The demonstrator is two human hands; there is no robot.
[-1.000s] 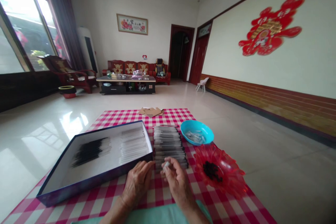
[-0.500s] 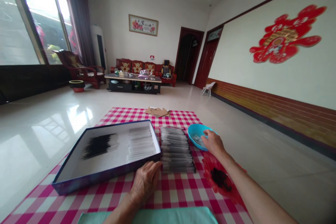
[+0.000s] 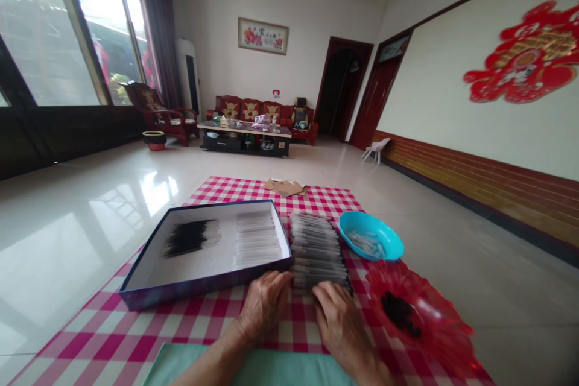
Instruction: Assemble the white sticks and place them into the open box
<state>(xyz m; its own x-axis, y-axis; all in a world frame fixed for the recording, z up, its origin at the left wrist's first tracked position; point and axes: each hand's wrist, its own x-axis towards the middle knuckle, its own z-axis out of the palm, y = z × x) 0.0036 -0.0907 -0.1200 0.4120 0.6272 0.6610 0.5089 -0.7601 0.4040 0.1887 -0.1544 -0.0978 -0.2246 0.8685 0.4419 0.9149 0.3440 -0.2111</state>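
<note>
A row of clear pens [image 3: 316, 247] with dark ends lies side by side on the checked cloth. My left hand [image 3: 266, 300] is closed at the left end of the nearest pens, its fingertips pressed together; whatever is in them is hidden. Over the near end of the row, my right hand [image 3: 338, 316] has its fingers bent down onto a pen. Left of the row stands a shallow box [image 3: 203, 286] holding black slim pieces [image 3: 187, 238] and clear tubes [image 3: 257, 238].
A blue bowl [image 3: 392, 238] with small clear pieces [image 3: 366, 244] stands right of the pens. Nearer is a red flower-shaped dish [image 3: 446, 319] with small dark pieces [image 3: 400, 313]. Cardboard scraps [image 3: 284, 187] lie at the cloth's far end. A green cloth [image 3: 280, 368] lies in front.
My right hand has left the blue bowl and come down to the near end of the pen row. My left hand stays beside the row. The view has swung slightly left.
</note>
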